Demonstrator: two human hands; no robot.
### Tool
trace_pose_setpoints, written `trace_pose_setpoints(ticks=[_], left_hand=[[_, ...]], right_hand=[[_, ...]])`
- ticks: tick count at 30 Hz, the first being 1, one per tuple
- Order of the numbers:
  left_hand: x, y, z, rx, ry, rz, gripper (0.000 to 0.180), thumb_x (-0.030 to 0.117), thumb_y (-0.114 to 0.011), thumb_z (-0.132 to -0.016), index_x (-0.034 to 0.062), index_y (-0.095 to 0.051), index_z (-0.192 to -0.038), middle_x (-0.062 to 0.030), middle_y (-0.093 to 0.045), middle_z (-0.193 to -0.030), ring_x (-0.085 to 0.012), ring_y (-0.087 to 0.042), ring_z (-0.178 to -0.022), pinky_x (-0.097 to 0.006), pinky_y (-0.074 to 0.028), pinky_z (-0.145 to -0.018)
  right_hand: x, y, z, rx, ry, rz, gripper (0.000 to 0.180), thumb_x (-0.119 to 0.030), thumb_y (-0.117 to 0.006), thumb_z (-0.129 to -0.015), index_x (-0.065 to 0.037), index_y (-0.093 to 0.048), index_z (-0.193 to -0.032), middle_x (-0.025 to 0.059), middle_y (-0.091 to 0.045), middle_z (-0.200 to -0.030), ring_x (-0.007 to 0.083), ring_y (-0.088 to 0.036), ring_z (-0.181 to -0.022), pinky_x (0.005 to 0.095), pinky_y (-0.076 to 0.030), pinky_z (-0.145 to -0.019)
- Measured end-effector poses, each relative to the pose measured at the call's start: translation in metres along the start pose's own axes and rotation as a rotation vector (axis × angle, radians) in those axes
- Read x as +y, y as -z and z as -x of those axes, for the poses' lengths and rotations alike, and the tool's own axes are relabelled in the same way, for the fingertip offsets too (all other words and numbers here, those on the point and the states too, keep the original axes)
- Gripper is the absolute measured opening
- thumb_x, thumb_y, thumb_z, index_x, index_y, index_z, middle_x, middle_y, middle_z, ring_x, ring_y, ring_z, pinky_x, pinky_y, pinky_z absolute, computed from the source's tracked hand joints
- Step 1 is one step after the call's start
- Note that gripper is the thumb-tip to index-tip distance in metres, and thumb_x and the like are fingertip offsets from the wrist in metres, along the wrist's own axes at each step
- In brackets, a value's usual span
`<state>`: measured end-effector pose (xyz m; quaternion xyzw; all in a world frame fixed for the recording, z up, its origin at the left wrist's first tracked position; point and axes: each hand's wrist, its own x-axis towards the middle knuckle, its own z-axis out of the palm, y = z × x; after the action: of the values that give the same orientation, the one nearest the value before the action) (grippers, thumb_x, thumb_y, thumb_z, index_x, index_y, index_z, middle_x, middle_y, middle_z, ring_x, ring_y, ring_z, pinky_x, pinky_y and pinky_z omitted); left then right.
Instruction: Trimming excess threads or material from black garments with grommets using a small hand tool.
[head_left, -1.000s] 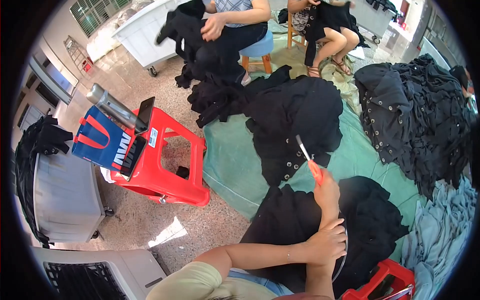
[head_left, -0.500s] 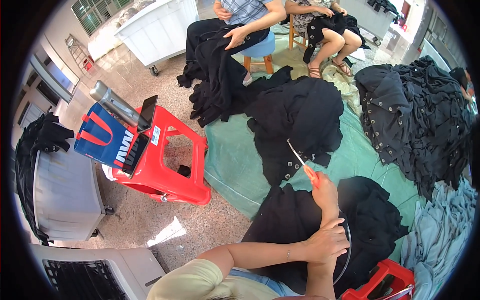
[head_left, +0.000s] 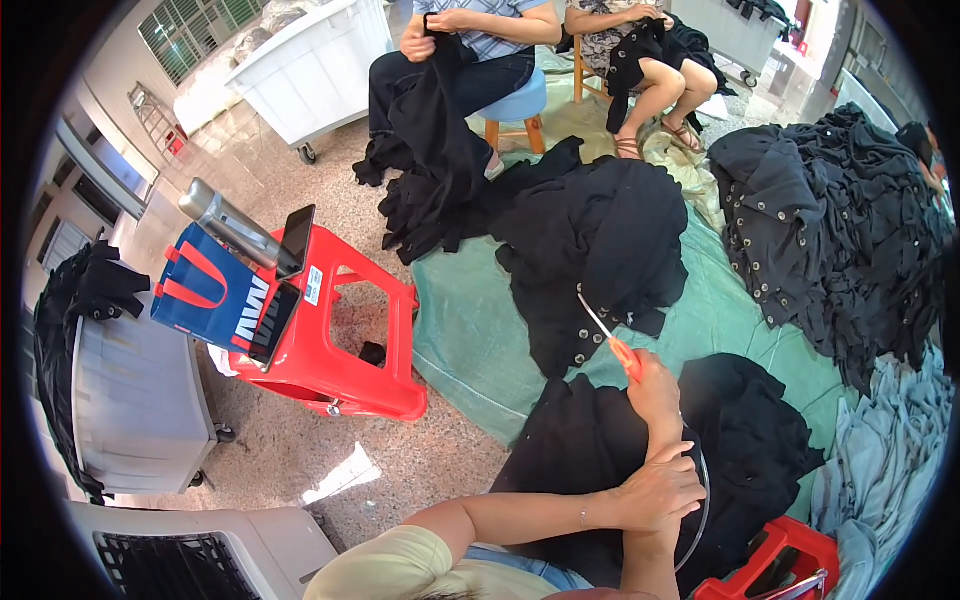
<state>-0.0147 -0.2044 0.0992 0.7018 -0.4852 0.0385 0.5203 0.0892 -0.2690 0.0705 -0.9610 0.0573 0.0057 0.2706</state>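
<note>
1. At far left we see a grey cart (head_left: 140, 400) with black cloth (head_left: 75, 290) draped over its top edge.
2. Next comes a red stool (head_left: 345, 345). A blue bag (head_left: 205, 290) leans on it, with a steel flask (head_left: 228, 222) and a phone (head_left: 296, 238) propped above the bag.
3. A green sheet (head_left: 480, 340) covers the floor, and a black pile (head_left: 600, 240) lies on it.
4. Our left hand (head_left: 655, 492) crosses in from the lower left and rests with curled fingers on the right forearm; it holds nothing that we can see.
5. Our right hand (head_left: 655, 385) is raised and closed around the orange handle of the snips (head_left: 608, 335), whose thin blades point up and left, toward the pile.
6. A black garment (head_left: 745, 450) lies on our lap, under both arms.
7. At upper middle, two seated people hold black clothes; one sits on a blue stool (head_left: 520, 100).
8. At right a larger heap (head_left: 830, 230) of black garments with metal snaps sits on the sheet, with grey cloth (head_left: 885, 460) below it.
9. A red crate (head_left: 780, 565) shows at the lower right edge.
</note>
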Motion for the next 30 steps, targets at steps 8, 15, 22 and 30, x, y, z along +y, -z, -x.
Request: trace_pose_setpoints(ticks=[8, 15, 22, 30], left_hand=[[0.0012, 0.0028, -0.0013, -0.06, 0.028, -0.017, 0.012, 0.019, -0.065, -0.078, 0.0101, -0.061, -0.086, -0.0003, -0.055, -0.077, -0.0183, -0.054, -0.086, -0.044, -0.028, -0.106], [-0.0002, -0.0014, -0.0027, 0.002, 0.022, 0.022, 0.012, 0.019, -0.066, -0.075, 0.0094, -0.06, -0.079, -0.0021, -0.053, -0.071, -0.0203, -0.052, -0.083, -0.046, -0.028, -0.106], [-0.0001, 0.0051, -0.0028, -0.034, 0.037, -0.009, 0.012, 0.017, -0.066, -0.077, 0.0094, -0.061, -0.084, -0.0004, -0.054, -0.076, -0.0185, -0.054, -0.084, -0.045, -0.029, -0.106], [0.0005, 0.0006, -0.0025, -0.037, 0.031, 0.0, 0.011, 0.017, -0.066, -0.077, 0.0097, -0.061, -0.084, -0.0015, -0.054, -0.075, -0.0195, -0.053, -0.084, -0.045, -0.029, -0.106]], right_hand=[[0.006, -0.0027, -0.0012, -0.011, 0.01, -0.006, 0.019, -0.01, -0.061, -0.082, -0.01, -0.059, -0.101, 0.0145, -0.062, -0.097, 0.0392, -0.061, -0.088, 0.0481, -0.048, -0.073], [0.0052, -0.0014, -0.0028, -0.042, -0.016, 0.007, 0.018, -0.01, -0.059, -0.083, -0.011, -0.059, -0.102, 0.0144, -0.062, -0.099, 0.0391, -0.061, -0.089, 0.0481, -0.048, -0.074], [0.0008, -0.0028, -0.0041, -0.054, -0.016, 0.002, 0.018, -0.01, -0.059, -0.084, -0.011, -0.059, -0.101, 0.0139, -0.062, -0.099, 0.0388, -0.061, -0.089, 0.048, -0.048, -0.074], [0.0031, 0.0016, -0.0029, -0.062, -0.034, -0.029, 0.019, -0.014, -0.06, -0.084, -0.008, -0.058, -0.103, 0.0176, -0.061, -0.099, 0.04, -0.059, -0.093, 0.0479, -0.046, -0.077]])
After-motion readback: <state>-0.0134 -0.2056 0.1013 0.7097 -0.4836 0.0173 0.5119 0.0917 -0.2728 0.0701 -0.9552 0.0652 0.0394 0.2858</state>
